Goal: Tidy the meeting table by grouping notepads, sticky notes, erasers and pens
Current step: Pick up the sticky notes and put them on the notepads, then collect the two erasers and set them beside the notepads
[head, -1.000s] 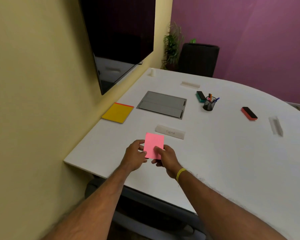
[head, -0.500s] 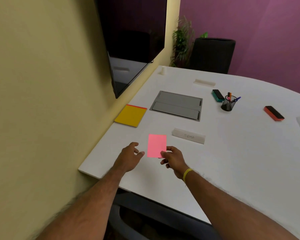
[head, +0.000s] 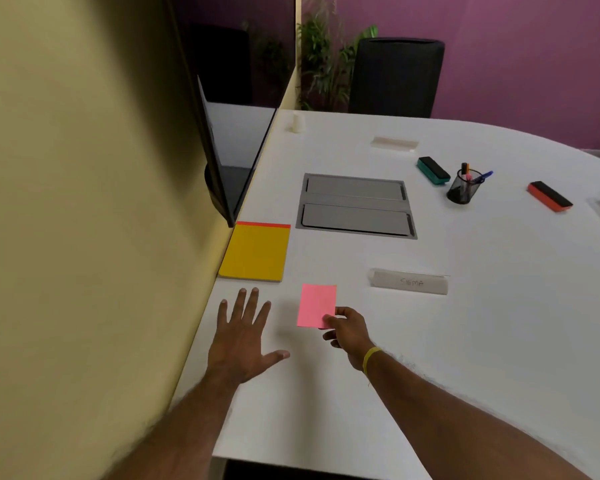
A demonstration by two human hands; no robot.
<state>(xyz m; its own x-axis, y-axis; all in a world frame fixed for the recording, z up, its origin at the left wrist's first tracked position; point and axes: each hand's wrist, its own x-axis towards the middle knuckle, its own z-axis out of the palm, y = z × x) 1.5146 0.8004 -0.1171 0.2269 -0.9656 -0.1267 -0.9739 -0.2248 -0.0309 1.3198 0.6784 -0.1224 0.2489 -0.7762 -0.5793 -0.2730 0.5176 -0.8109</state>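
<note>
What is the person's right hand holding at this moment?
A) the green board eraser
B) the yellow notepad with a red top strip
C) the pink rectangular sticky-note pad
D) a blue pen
C: the right hand pinches the lower right corner of the pink rectangular sticky-note pad, just above the white table.

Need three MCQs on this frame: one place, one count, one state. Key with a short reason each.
1. Where on the table does the yellow notepad lie?
A. its middle
B. its wall-side edge
C. its far end

2. How many erasers lie on the table?
A. one
B. two
C. four

3. What is the left hand doing?
A. clenched in a fist
B. pointing with one finger
C. fingers spread, holding nothing

Key:
1 B, it lies right beside the wall.
2 B, a green eraser and a red eraser.
3 C, only the right hand pinches something, the pink sticky note.
</note>
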